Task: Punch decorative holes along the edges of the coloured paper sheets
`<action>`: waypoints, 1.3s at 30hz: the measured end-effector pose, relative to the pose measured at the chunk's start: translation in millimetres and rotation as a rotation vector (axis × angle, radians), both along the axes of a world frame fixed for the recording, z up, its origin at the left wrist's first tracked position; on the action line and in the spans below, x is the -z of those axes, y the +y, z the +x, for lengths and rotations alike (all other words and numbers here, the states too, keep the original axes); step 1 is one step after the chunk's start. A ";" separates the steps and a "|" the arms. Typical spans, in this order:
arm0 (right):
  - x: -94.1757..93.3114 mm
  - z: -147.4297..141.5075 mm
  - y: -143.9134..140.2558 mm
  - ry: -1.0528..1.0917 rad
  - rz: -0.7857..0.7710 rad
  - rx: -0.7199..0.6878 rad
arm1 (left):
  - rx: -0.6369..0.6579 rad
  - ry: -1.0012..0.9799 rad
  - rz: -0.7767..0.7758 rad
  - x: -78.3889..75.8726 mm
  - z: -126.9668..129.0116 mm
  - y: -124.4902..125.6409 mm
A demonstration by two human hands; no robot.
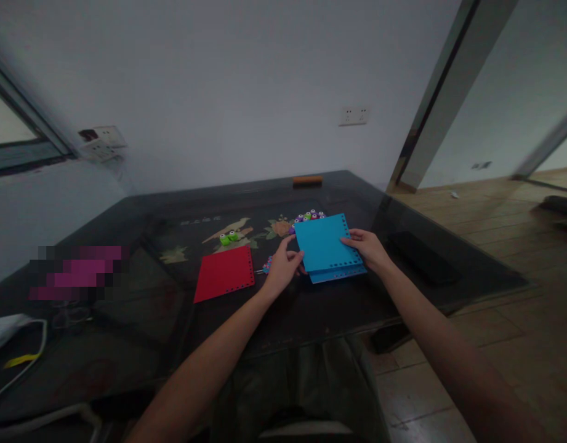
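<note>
A stack of blue punched sheets (326, 246) lies on the dark table (172, 209) in front of me. My left hand (283, 266) grips the stack's left edge, thumb on top. At the right edge my right hand (369, 247) pinches the top blue sheet. A red punched sheet (225, 273) lies flat to the left of my left hand, untouched. Several small coloured punch tools (309, 216) sit just behind the blue stack, and a green one (228, 237) stands behind the red sheet.
A black flat case (422, 256) lies on the table to the right. An orange block (307, 180) sits at the far edge. White cable and a white device (6, 329) lie at the near left. Wooden floor lies to the right.
</note>
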State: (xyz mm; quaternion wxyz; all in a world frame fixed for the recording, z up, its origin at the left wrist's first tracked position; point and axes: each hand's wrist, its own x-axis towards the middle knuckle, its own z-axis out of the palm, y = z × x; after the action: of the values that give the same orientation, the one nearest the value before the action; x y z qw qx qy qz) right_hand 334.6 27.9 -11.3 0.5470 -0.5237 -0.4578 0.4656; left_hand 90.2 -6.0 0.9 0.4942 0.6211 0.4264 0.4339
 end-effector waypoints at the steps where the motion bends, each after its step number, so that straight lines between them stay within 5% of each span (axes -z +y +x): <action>1: 0.8 1.6 0.8 -0.012 -0.003 0.005 | -0.015 0.034 0.040 0.7 -0.5 0.3; 6: 3.3 13.6 3.2 -0.145 -0.024 0.049 | -0.122 0.376 0.396 7.3 -5.0 1.5; 10: 3.3 18.0 2.5 -0.246 -0.055 0.045 | -0.076 0.541 0.527 12.3 -5.7 0.2; 33: 1.9 14.1 -2.2 -0.407 -0.072 0.025 | 0.065 0.716 0.429 28.8 -4.6 -2.7; 39: 7.8 29.2 4.2 -0.625 -0.001 0.145 | 0.049 0.617 0.415 25.1 -3.7 -3.2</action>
State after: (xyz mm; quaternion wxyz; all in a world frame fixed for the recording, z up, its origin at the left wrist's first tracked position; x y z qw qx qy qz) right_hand 363.7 32.0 -19.1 0.4113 -0.6730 -0.5650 0.2422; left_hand 86.5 -9.3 -24.2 0.2165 0.8196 0.4432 0.2915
